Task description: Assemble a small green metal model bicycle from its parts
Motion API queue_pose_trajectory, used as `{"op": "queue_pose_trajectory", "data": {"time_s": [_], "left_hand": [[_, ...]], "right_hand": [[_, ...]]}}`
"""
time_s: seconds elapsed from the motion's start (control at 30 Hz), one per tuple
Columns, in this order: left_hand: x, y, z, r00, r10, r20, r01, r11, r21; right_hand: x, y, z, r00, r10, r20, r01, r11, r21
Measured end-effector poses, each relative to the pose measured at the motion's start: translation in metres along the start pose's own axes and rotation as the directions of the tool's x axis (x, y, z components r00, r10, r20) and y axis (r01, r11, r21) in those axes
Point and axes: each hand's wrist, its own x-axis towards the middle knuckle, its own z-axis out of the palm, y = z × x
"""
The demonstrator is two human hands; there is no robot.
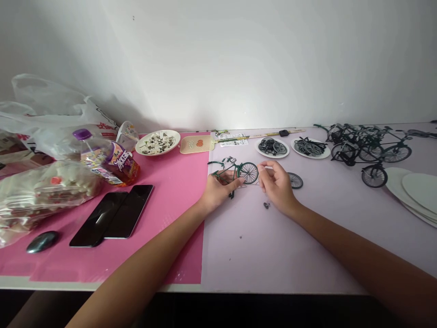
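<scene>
A small green toy bicycle (229, 169) with one black spoked wheel (249, 173) fitted is held in my left hand (220, 187), fingers wrapped round its frame. Just right of that wheel is my right hand (274, 182), its thumb and fingertips pinched together; whatever they hold, if anything, is too small to make out. Behind the right hand a loose spoked wheel (295, 180) lies on the table, partly hidden. A small dark part (266, 206) lies just below the right hand.
Plates of black wheels (272, 147) and grey wheels (310, 147) stand at the back. Several toy bicycles (372, 143) and stacked white plates (421, 191) are on the right. Two phones (112, 216), a drink bottle (105, 159), a mouse (42, 242) and a bowl of small pieces (158, 143) are on the left.
</scene>
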Motion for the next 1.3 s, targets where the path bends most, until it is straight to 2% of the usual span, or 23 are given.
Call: {"op": "queue_pose_trajectory", "data": {"time_s": [0.27, 0.53, 0.83, 0.97, 1.07, 1.17, 1.2, 1.3], "left_hand": [[-0.001, 0.004, 0.0, 0.999, -0.04, -0.009, 0.04, 0.999, -0.016], [-0.002, 0.006, -0.001, 0.999, -0.033, 0.014, 0.033, 0.999, -0.001], [-0.002, 0.004, -0.001, 0.999, -0.052, 0.009, 0.052, 0.999, -0.007], [0.0, 0.005, -0.003, 0.998, -0.05, -0.026, 0.048, 0.996, -0.071], [0.003, 0.005, -0.009, 0.994, -0.037, -0.099, 0.027, 0.995, -0.096], [0.008, 0.004, -0.016, 0.983, -0.04, -0.178, 0.014, 0.989, -0.145], [0.009, 0.004, -0.017, 0.979, -0.043, -0.198, 0.013, 0.988, -0.153], [0.01, 0.004, -0.019, 0.968, -0.062, -0.243, 0.024, 0.988, -0.154]], "right_hand": [[0.001, 0.004, -0.001, 0.998, 0.052, 0.038, -0.049, 0.996, -0.069], [0.003, 0.008, -0.002, 0.992, 0.04, 0.123, -0.026, 0.994, -0.109], [0.002, 0.005, -0.003, 0.992, 0.036, 0.124, -0.023, 0.994, -0.103], [0.005, 0.001, -0.006, 0.998, 0.026, 0.063, -0.022, 0.997, -0.074], [0.011, 0.003, -0.013, 0.999, -0.052, 0.006, 0.053, 0.992, -0.112], [0.019, 0.011, -0.019, 0.982, -0.189, -0.025, 0.176, 0.948, -0.265], [0.021, 0.013, -0.02, 0.968, -0.251, 0.0, 0.239, 0.92, -0.312], [0.023, 0.019, -0.021, 0.89, -0.401, 0.217, 0.456, 0.805, -0.38]]}}
